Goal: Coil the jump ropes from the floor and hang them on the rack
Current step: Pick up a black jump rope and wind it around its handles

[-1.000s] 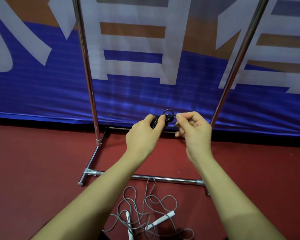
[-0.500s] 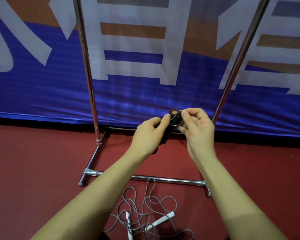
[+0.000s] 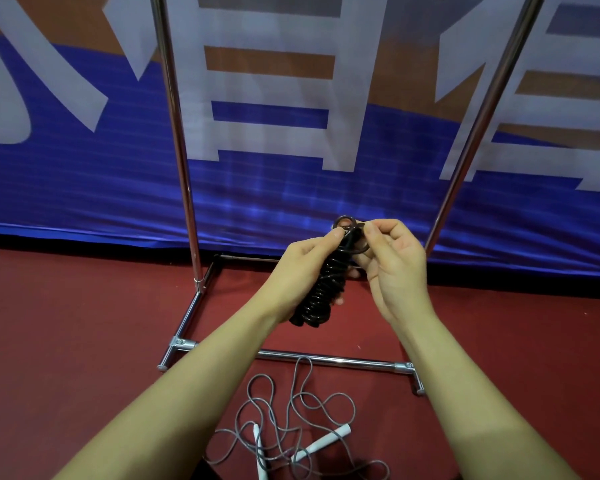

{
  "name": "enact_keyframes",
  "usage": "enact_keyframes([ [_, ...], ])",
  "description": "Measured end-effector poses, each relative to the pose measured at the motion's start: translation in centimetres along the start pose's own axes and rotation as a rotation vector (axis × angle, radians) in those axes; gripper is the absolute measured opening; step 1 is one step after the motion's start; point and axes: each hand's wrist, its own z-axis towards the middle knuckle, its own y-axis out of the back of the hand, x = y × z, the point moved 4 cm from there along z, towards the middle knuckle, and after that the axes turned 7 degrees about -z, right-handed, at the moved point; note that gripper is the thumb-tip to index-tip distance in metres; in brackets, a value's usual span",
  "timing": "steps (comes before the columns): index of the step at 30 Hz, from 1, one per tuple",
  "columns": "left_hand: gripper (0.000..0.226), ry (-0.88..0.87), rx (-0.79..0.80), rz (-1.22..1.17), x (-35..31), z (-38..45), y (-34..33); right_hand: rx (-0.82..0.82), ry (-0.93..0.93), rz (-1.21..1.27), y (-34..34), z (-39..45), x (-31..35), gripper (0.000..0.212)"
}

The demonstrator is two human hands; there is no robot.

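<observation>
Left hand (image 3: 303, 268) grips one coiled black rope (image 3: 326, 289); right hand (image 3: 392, 261) pinches its top loop. One grey rope (image 3: 302, 403) lies loose on the floor (image 3: 84, 341).

Left hand (image 3: 300, 271) and right hand (image 3: 394, 268) raised together, fingers curled, pinching.

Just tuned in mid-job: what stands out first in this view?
At centre, the left hand and right hand hold a tightly coiled black rope in front of the metal rack. Below, a grey rope with white handles lies tangled on the red floor.
</observation>
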Motion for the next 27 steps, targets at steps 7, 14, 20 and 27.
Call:
enact_keyframes([
  [7,0.037,0.003,-0.075,0.02,0.2,0.4,0.2,-0.011,0.046,-0.1,1.0,0.5,0.0,0.016],
  [14,0.024,-0.119,-0.161,0.38,-0.3,0.5,1.7,-0.052,0.16,-0.46,1.1,0.2,0.3,0.019],
  [20,0.012,-0.179,-0.138,0.526,0.5,0.3,1.5,-0.008,0.064,-0.385,1.1,0.3,0.2,0.018],
  [27,0.012,-0.178,-0.13,0.589,0.6,0.4,1.2,0.01,-0.048,-0.306,1.3,0.6,-0.4,0.018],
])
